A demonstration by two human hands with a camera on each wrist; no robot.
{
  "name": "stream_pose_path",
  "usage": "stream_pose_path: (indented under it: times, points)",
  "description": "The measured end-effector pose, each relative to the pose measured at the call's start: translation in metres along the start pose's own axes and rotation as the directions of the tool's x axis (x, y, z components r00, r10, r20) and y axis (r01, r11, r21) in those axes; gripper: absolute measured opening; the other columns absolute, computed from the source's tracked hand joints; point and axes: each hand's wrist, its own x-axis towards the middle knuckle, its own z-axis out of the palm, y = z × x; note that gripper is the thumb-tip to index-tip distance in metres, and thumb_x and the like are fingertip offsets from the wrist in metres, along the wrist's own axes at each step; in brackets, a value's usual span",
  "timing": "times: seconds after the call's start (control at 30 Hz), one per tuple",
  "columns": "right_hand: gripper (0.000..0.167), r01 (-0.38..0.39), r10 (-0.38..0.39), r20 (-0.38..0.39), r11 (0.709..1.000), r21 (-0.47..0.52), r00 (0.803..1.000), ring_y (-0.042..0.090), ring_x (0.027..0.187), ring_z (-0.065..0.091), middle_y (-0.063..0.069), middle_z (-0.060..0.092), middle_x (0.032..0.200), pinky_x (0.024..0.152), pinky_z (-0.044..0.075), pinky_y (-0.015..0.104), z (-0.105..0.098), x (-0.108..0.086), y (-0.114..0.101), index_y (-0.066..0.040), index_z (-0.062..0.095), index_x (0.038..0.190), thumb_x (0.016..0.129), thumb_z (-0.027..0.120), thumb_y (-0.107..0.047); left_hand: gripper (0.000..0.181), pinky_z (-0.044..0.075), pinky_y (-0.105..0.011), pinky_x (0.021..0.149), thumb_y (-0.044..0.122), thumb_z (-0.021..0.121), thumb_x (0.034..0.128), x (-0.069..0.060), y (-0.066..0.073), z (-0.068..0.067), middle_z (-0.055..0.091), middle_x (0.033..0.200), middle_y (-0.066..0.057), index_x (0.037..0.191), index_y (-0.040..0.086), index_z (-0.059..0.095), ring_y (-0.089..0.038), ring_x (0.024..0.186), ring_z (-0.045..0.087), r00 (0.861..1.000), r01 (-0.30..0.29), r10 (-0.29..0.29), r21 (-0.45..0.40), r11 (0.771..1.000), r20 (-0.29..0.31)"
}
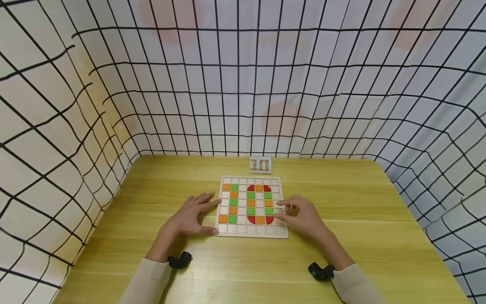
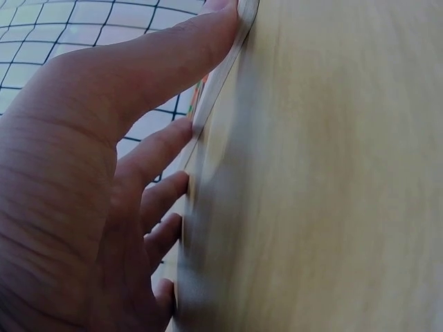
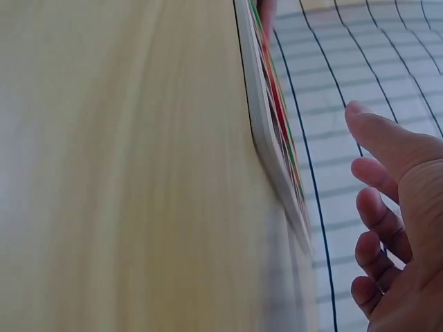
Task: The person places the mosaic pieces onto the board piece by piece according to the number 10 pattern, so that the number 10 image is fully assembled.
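A pale wooden grid board [image 1: 238,228] lies on the table, with square orange, green and rounded red tiles [image 1: 251,219] set in its cells. The tiles form a 1 shape on the left and a 0 shape on the right. My left hand [image 1: 191,214] is spread beside the board, its thumb and index fingertip touching the left edge. In the left wrist view, the fingers [image 2: 156,153] line that edge. My right hand [image 1: 301,214] hovers at the board's right side, thumb and fingers apart and loosely bent. Nothing shows between its fingers [image 3: 377,207] in the right wrist view.
Behind the board lies a small card [image 1: 260,165] printed with a similar coloured pattern. A small orange patch [image 1: 319,215] peeks out by the right hand, mostly hidden. Black netting [image 1: 248,90] before pale walls surrounds the wooden table [image 1: 243,274] at the back and sides.
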Motion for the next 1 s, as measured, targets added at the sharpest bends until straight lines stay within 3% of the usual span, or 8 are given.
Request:
stream_pose_path:
  times: [0.27, 0.47, 0.67, 1.0]
  points:
    - [0.046, -0.056, 0.051, -0.059, 0.995, -0.087, 0.997, 0.015, 0.085, 0.05, -0.003, 0.059, 0.086, 0.073, 0.041, 0.029, -0.033, -0.018, 0.035, -0.022, 0.077, 0.12, 0.084, 0.083, -0.05, 0.095, 0.01, -0.069, 0.126, 0.066, 0.078, 0.0758, 0.0, 0.001, -0.001, 0.027, 0.171, -0.007, 0.158, 0.031, 0.044, -0.038, 0.159, 0.019, 1.0, 0.005, -0.005, -0.008, 1.0, 0.0]
    - [0.052, -0.109, 0.104, -0.051, 0.988, -0.111, 0.993, 0.017, 0.085, 0.051, -0.002, 0.06, 0.088, 0.074, 0.043, 0.03, -0.05, -0.033, 0.056, -0.021, 0.074, 0.126, 0.084, 0.083, -0.05, 0.095, 0.009, -0.069, 0.126, 0.066, 0.078, 0.0762, 0.0, 0.003, -0.002, 0.027, 0.171, -0.007, 0.158, 0.03, 0.044, -0.037, 0.159, 0.019, 1.0, 0.0, 0.0, -0.01, 1.0, 0.007]
    - [0.055, -0.129, 0.127, -0.025, 0.985, -0.115, 0.992, 0.016, 0.084, 0.052, -0.002, 0.061, 0.09, 0.073, 0.043, 0.026, -0.057, -0.041, 0.069, -0.018, 0.073, 0.128, 0.085, 0.083, -0.05, 0.095, 0.009, -0.069, 0.126, 0.065, 0.079, 0.0757, 0.0, 0.001, -0.001, 0.027, 0.171, -0.007, 0.158, 0.031, 0.044, -0.037, 0.159, 0.019, 1.0, 0.007, -0.007, -0.017, 1.0, 0.005]
    - [0.044, -0.11, 0.109, -0.022, 0.989, -0.098, 0.994, 0.011, 0.075, 0.05, -0.004, 0.063, 0.087, 0.063, 0.039, 0.024, -0.061, -0.047, 0.079, -0.017, 0.077, 0.122, 0.088, 0.082, -0.044, 0.095, 0.009, -0.07, 0.126, 0.066, 0.078, 0.0762, 0.0, -0.001, 0.0, 0.027, 0.171, -0.007, 0.158, 0.031, 0.043, -0.038, 0.159, 0.019, 1.0, 0.005, -0.005, -0.015, 1.0, 0.004]
